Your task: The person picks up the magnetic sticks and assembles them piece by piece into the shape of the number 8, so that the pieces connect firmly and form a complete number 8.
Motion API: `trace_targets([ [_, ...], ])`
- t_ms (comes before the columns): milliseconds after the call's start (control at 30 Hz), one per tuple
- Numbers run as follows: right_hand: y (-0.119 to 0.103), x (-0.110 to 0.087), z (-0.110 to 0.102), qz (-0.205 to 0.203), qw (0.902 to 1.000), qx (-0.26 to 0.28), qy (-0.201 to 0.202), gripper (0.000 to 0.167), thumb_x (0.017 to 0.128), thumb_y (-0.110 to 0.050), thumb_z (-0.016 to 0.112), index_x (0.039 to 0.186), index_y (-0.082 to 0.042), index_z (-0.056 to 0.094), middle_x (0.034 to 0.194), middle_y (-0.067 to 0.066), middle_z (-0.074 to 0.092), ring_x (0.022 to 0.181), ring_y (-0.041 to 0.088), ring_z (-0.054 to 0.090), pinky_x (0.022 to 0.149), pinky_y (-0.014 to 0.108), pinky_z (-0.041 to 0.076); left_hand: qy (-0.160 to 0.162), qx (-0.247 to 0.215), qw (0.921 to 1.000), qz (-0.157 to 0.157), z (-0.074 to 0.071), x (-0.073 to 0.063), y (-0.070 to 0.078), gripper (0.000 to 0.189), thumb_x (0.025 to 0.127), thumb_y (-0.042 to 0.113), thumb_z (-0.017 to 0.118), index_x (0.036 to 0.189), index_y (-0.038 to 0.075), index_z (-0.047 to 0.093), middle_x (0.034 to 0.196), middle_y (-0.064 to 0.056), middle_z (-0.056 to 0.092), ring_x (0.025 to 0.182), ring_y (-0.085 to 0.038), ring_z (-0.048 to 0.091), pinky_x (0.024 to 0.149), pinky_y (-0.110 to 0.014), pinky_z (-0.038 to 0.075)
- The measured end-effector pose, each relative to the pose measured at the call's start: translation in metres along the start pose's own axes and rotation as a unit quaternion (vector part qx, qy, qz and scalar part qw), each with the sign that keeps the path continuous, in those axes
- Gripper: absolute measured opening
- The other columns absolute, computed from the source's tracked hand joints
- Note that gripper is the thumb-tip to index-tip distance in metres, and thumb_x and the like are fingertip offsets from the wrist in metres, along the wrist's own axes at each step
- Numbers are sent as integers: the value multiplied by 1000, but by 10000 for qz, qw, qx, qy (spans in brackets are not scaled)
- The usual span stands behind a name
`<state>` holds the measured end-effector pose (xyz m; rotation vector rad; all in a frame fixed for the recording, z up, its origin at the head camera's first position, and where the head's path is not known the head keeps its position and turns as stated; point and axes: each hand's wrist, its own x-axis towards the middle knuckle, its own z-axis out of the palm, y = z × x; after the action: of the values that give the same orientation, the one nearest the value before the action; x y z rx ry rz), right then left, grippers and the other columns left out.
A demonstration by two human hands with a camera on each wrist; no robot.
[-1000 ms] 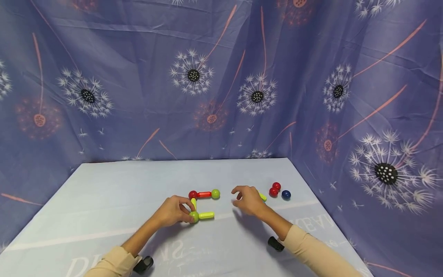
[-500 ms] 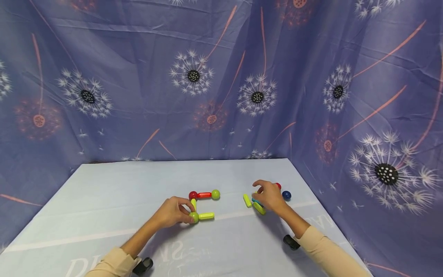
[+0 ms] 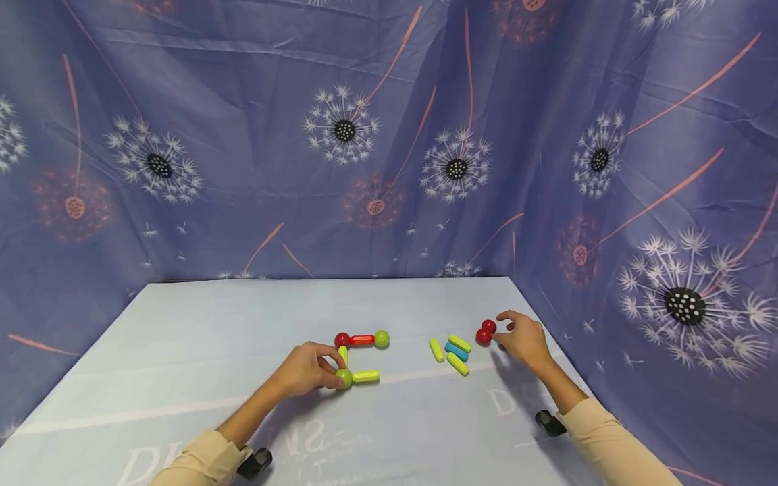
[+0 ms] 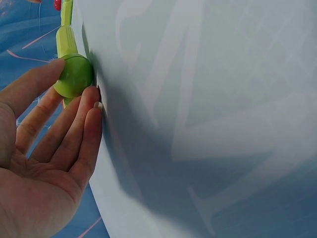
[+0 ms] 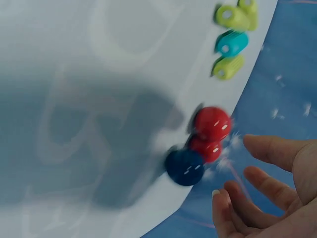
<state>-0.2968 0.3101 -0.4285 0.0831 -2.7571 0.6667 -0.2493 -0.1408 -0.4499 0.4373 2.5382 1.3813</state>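
Note:
My left hand (image 3: 308, 370) pinches a green ball (image 4: 74, 78) between thumb and fingers. From that ball one yellow-green rod (image 3: 367, 376) points right and another (image 3: 343, 355) runs back to a dark red ball (image 3: 342, 340). A red rod (image 3: 362, 340) links the red ball to a second green ball (image 3: 381, 339). Over at the right, my right hand (image 3: 525, 341) hovers with its fingers apart and nothing in them. It is close to two touching red balls (image 5: 212, 124) and a dark blue ball (image 5: 184, 166), which the hand mostly hides in the head view.
Between the hands lie loose yellow-green rods (image 3: 437, 350) and one blue rod (image 3: 457, 352). The table (image 3: 255, 310) is covered in pale blue cloth with white lettering. A purple curtain with dandelions (image 3: 243, 236) hangs behind it and along the right side.
My right hand has moved right, past the loose rods to the balls, uncovering the rods and red balls. The left hand keeps its hold on the green ball.

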Motion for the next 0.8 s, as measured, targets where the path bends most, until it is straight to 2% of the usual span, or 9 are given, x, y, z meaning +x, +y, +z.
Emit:
trace_targets([
  [100, 9, -2, -2, 69, 10000, 5, -7, 39, 82, -15, 78, 115, 2, 69, 101, 28, 72, 90, 41, 67, 83, 58, 43, 15, 11, 10000, 10, 0, 0, 1, 23, 76, 15, 88, 94, 11, 75, 87, -4, 77, 81, -14, 71, 65, -30, 56],
  [200, 16, -4, -2, 211, 9998, 36, -61, 42, 82, -17, 77, 118, 3, 68, 103, 29, 72, 92, 42, 67, 85, 60, 44, 12, 3, 10000, -9, 0, 1, 1, 23, 76, 15, 89, 94, 11, 75, 87, -4, 77, 81, -14, 71, 65, -30, 56],
  [400, 25, -6, 2, 358, 9991, 60, -204, 45, 83, -22, 77, 120, 3, 68, 103, 30, 72, 91, 42, 68, 75, 55, 52, 11, -15, 10000, -48, 0, 1, 1, 23, 75, 15, 89, 93, 11, 75, 86, -4, 77, 79, -14, 70, 64, -30, 56],
  [600, 31, -7, 7, 546, 9979, 78, -343, 43, 84, -21, 77, 119, 3, 68, 100, 29, 72, 88, 39, 68, 71, 49, 52, 2, -21, 10000, 2, -1, 2, 0, 23, 75, 15, 89, 94, 11, 76, 87, -4, 77, 79, -14, 71, 64, -30, 56],
  [800, 32, -8, 11, 515, 9983, 57, -285, 41, 82, -20, 79, 116, 2, 69, 94, 26, 74, 84, 37, 69, 70, 46, 50, -15, -54, 10000, -27, -1, 2, -2, 23, 75, 15, 89, 93, 11, 76, 89, -4, 77, 80, -14, 71, 65, -30, 56],
])
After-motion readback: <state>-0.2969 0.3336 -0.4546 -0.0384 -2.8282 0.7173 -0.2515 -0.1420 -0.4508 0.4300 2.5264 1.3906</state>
